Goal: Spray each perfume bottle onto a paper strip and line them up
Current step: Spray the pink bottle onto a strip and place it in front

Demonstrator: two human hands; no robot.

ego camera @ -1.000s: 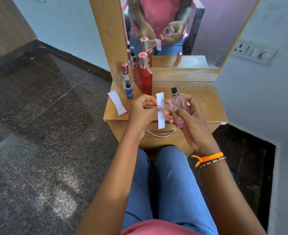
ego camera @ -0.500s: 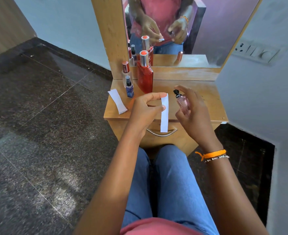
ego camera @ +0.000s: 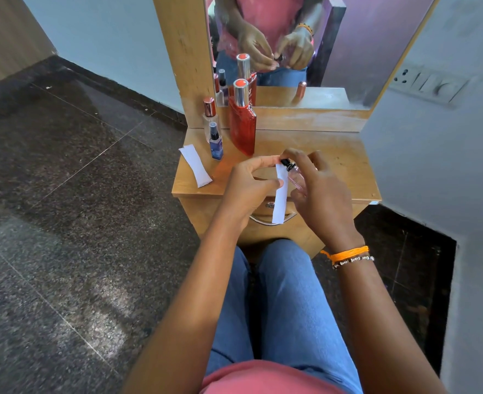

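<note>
My left hand (ego camera: 249, 186) pinches a white paper strip (ego camera: 280, 199) that hangs down over the front edge of the wooden dresser top (ego camera: 340, 160). My right hand (ego camera: 320, 194) grips a small clear pink perfume bottle (ego camera: 295, 177), tilted left, with its black nozzle right against the top of the strip. Another white strip (ego camera: 196, 165) lies on the dresser's left side. Beside it stand a small blue spray bottle (ego camera: 215, 145), a clear bottle with a copper cap (ego camera: 210, 118) and a tall red bottle with a silver cap (ego camera: 243, 123).
A mirror (ego camera: 334, 46) rises behind the dresser and reflects my hands and the bottles. A drawer handle (ego camera: 263, 220) sits below the top. A wall with a switch panel (ego camera: 431, 83) stands close on the right. Dark stone floor spreads to the left.
My right hand tipped the pink bottle leftward and brought its nozzle up to the top of the strip. My left hand kept the strip, shifting slightly right.
</note>
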